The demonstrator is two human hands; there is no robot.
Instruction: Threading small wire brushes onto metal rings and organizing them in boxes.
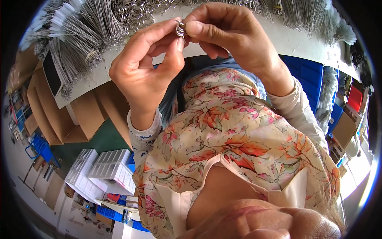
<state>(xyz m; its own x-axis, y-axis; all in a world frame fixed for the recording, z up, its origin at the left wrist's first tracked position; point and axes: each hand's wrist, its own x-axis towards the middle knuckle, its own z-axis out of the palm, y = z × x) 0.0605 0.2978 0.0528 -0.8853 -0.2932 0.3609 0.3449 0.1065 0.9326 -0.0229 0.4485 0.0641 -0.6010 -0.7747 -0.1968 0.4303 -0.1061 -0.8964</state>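
Several small shiny metal rings (180, 29) are pinched between my two hands, above the front edge of a white worktable (246, 20). My left hand (145, 65) grips them with its thumb tip below and index fingertip above. From the other side, my right hand (232, 34) holds the same rings between thumb and curled index finger. Whether the rings are linked together is too small to tell. Behind my left hand lies a heap of loose metal rings (133, 16). Bundles of thin metal wire (85, 38) with looped ends lie farther left on the table.
More wire bundles (304, 18) lie at the table's far right. A dark flat panel (51, 73) stands at its left edge. Open cardboard boxes (59, 113) and white plastic crates (111, 171) are at the left. A blue bin (304, 77) is below the table's right side.
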